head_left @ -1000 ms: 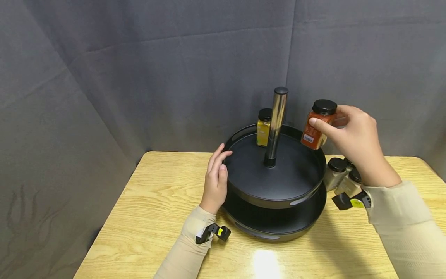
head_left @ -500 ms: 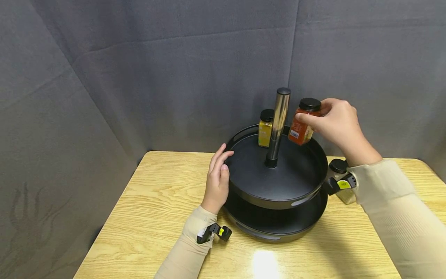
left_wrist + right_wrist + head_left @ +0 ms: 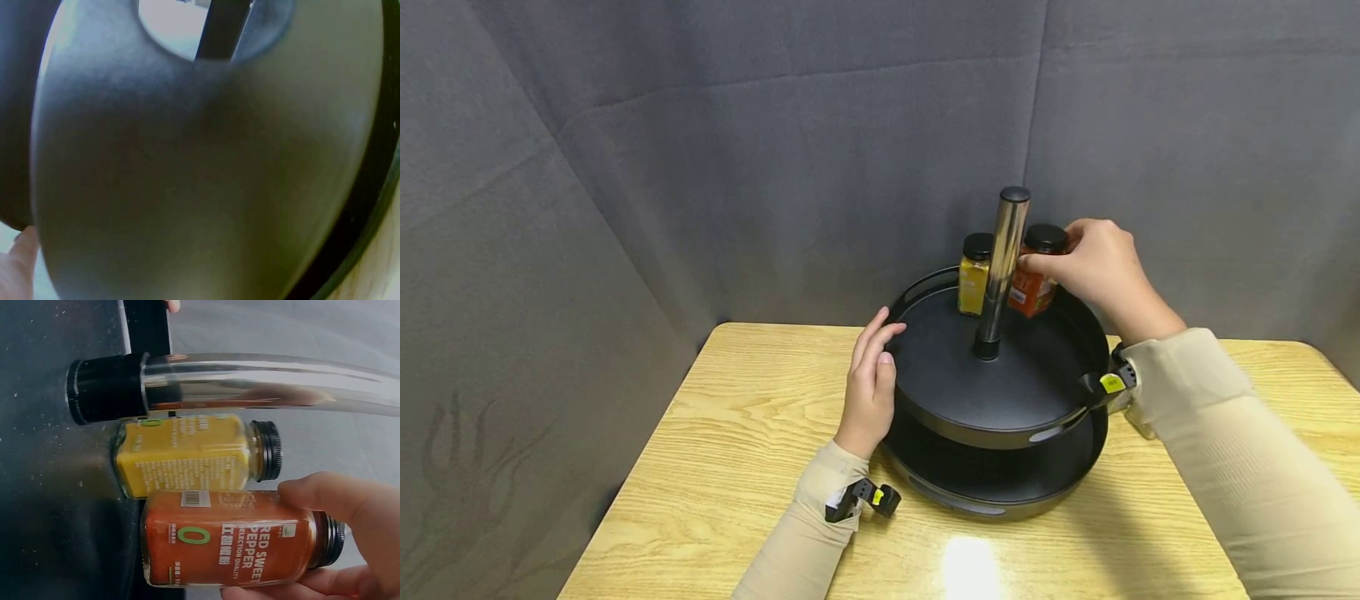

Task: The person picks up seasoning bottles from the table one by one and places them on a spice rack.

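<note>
Right hand (image 3: 1103, 265): thumb and fingers pinch red jar (image 3: 219, 540), just beside yellow jar (image 3: 187, 456) | left hand (image 3: 868, 393): fingers loosely extended, touching side of upper black tray (image 3: 962, 392)

The tiered tray (image 3: 966, 392) is shared: faced forward and downward from the head, closely in both wrist views.

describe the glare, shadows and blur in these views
Head: a white glare patch on the table, a soft shadow right of the lower tray; left wrist: soft focus, the tray wall smooth and hazy; right wrist: sharper, lettering on the red jar readable, bright streaks on the metal post, which looks bowed, perhaps lens distortion.
</note>
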Motion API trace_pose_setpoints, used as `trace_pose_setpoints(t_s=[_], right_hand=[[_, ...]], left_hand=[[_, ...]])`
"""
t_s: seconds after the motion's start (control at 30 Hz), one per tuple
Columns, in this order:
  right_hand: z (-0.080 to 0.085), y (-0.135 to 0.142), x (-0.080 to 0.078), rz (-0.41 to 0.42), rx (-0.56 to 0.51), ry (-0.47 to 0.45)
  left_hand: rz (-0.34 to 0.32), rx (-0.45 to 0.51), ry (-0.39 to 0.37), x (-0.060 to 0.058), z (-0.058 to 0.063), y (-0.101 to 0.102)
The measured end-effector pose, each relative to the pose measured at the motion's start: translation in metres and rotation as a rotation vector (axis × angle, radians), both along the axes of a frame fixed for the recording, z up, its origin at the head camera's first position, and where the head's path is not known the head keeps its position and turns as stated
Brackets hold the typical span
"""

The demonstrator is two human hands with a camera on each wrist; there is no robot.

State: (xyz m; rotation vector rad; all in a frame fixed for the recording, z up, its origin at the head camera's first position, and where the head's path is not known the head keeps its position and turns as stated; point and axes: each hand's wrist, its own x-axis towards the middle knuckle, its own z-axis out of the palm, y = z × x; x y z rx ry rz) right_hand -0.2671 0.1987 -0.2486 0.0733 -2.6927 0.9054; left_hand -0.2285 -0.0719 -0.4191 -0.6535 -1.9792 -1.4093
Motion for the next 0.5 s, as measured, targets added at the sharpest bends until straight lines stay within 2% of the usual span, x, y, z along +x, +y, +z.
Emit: trace_pose_setpoints(t_s=[0.5], right_hand=[[-0.003,-0.0067,-0.0031,0.065,0.054,-0.014]], left_hand=[[0.001,-0.006,-0.011,0.0038,0.0007,0.0008]])
